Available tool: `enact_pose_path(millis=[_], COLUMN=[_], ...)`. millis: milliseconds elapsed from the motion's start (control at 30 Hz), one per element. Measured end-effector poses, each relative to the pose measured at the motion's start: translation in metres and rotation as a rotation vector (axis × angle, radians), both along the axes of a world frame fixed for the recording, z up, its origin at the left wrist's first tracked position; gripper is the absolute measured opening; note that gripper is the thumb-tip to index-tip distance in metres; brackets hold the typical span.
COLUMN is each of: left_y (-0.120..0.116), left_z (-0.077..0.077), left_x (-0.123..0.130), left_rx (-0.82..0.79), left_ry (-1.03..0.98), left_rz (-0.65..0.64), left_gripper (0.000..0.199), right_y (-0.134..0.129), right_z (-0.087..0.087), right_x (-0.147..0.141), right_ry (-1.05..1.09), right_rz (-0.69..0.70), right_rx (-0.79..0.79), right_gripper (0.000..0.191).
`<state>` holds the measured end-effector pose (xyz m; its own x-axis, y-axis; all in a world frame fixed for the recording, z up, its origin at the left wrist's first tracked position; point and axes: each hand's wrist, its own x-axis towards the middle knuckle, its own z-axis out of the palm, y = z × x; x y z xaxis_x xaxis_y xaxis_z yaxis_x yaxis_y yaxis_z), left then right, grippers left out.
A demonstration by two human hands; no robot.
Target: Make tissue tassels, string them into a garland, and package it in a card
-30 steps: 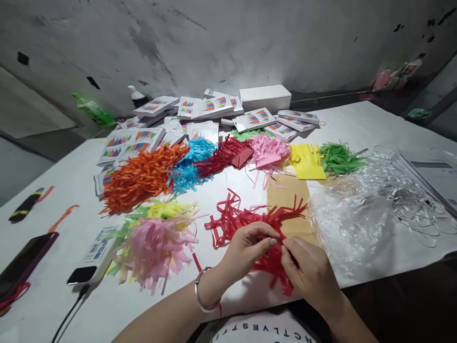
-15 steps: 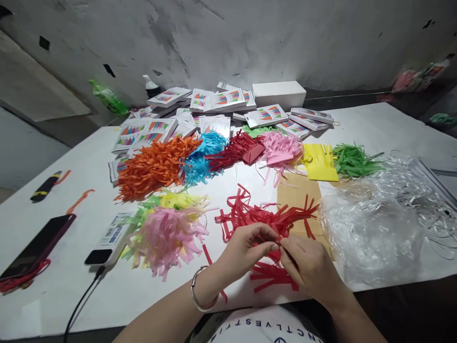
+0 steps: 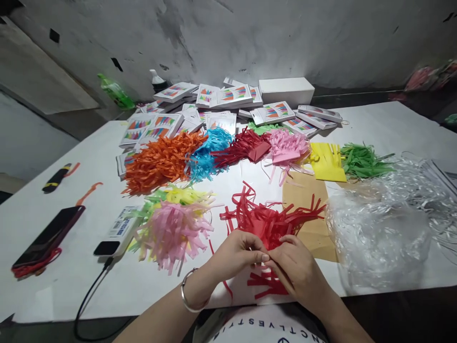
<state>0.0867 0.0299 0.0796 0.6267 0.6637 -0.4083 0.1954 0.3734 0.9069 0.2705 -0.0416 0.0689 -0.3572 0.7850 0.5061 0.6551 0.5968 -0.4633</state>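
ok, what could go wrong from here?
Thin red strips fan out by the left hand and right hand; they could tangle or tear. The black cable runs over the near table edge; a snag might drag the white device. Loose clear plastic beside the right hand could catch a strip.

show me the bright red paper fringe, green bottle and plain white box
Bright red paper fringe (image 3: 262, 221): head view, its far part.
Green bottle (image 3: 116, 91): head view, its side.
Plain white box (image 3: 289, 97): head view, front face.
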Motion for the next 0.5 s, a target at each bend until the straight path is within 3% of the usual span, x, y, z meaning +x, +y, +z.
enact_pose_path(millis=[233, 500], left_y=[-0.007, -0.022], left_z=[-0.010, 0.006], left_x=[-0.023, -0.056], left_rx=[-0.120, 0.368], left_ry=[-0.043, 0.096], left_rz=[0.023, 0.146], left_gripper=[0.020, 0.021], right_y=[-0.009, -0.008], right_z=[-0.009, -0.017], right_x=[-0.020, -0.027], right_ry=[-0.024, 0.185], right_rz=[0.025, -0.029], right_rx=[-0.074, -0.311], right_gripper=[0.019, 0.014])
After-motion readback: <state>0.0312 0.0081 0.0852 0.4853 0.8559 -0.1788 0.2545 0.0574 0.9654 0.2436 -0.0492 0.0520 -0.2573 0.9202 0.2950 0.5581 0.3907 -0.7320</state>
